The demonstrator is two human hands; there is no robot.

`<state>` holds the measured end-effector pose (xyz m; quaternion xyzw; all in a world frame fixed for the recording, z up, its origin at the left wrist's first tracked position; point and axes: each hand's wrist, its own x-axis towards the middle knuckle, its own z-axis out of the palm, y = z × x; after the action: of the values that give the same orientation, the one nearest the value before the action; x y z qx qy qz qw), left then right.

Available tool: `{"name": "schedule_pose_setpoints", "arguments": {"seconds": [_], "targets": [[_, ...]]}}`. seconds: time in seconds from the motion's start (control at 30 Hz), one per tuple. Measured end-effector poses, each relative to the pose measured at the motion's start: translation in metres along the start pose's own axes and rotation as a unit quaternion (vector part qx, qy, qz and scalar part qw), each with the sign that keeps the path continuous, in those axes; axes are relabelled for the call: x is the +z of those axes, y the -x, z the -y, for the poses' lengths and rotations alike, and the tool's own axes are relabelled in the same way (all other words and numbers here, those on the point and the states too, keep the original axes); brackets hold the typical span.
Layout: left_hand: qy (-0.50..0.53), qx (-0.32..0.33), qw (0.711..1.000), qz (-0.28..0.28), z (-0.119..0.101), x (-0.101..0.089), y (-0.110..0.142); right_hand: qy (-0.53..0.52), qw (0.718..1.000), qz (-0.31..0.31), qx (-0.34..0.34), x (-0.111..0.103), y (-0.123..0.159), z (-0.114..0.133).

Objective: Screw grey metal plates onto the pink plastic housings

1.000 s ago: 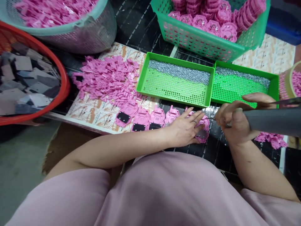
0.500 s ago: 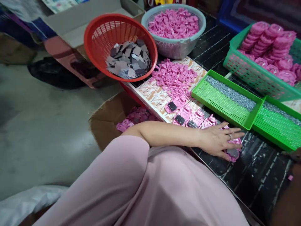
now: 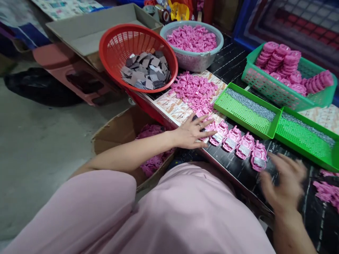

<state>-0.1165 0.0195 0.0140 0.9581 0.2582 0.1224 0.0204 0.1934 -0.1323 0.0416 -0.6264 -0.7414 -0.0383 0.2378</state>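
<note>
A row of pink plastic housings (image 3: 239,144) lies along the black table's near edge. My left hand (image 3: 192,133) rests flat with fingers spread on the housings at the row's left end, a ring on one finger. My right hand (image 3: 286,183) is blurred by motion, fingers spread, hovering just right of the last housing (image 3: 259,159), with nothing seen in it. A heap of small pink parts (image 3: 194,91) lies on a patterned sheet behind my left hand.
Red basket (image 3: 119,42) of grey squares and a grey basket (image 3: 203,58) of pink parts stand at the back. Two green trays (image 3: 247,114) hold small metal pieces. A green crate (image 3: 278,93) holds stacked pink housings. A cardboard box (image 3: 119,130) sits below the table's left edge.
My left hand slid from the right end of the housing row to its left end. My right hand has come back into view without the grey tool. The view swung left.
</note>
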Motion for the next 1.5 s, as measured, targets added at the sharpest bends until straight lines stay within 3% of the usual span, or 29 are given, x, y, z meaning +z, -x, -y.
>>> {"name": "schedule_pose_setpoints", "arguments": {"seconds": [0.2,0.43,0.7,0.83,0.93,1.03,1.1,1.17,1.27,1.37,1.5], "targets": [[-0.002,0.025,0.999,-0.035,-0.030,0.008,0.018,0.158,0.977,0.136,-0.043,0.042,0.001,0.005],[-0.026,-0.003,0.995,-0.092,-0.038,0.011,0.065,0.148,0.979,0.117,-0.074,0.049,0.009,0.028],[-0.014,-0.014,0.990,-0.141,-0.024,0.023,0.084,0.142,0.983,0.075,-0.091,0.063,0.000,0.043],[0.016,-0.049,0.988,-0.144,-0.015,0.025,0.113,0.093,0.981,0.070,-0.155,0.076,-0.023,0.080],[0.031,-0.096,0.984,-0.144,-0.008,0.029,0.158,0.021,0.966,0.077,-0.245,0.099,-0.053,0.132],[0.013,-0.245,0.956,-0.160,-0.003,0.039,0.215,-0.027,0.934,0.104,-0.340,0.121,-0.082,0.184],[0.007,-0.360,0.919,-0.161,-0.002,0.051,0.248,-0.084,0.898,0.120,-0.414,0.131,-0.098,0.205],[0.025,-0.416,0.893,-0.168,-0.004,0.068,0.267,-0.127,0.883,0.115,-0.438,0.136,-0.113,0.207],[0.054,-0.411,0.891,-0.185,-0.011,0.096,0.264,-0.118,0.910,0.089,-0.388,0.140,-0.138,0.180],[0.078,-0.341,0.918,-0.188,-0.016,0.112,0.230,-0.073,0.931,0.077,-0.349,0.143,-0.164,0.141],[0.091,-0.220,0.950,-0.204,-0.016,0.097,0.175,-0.023,0.930,0.092,-0.356,0.152,-0.186,0.112]]}}
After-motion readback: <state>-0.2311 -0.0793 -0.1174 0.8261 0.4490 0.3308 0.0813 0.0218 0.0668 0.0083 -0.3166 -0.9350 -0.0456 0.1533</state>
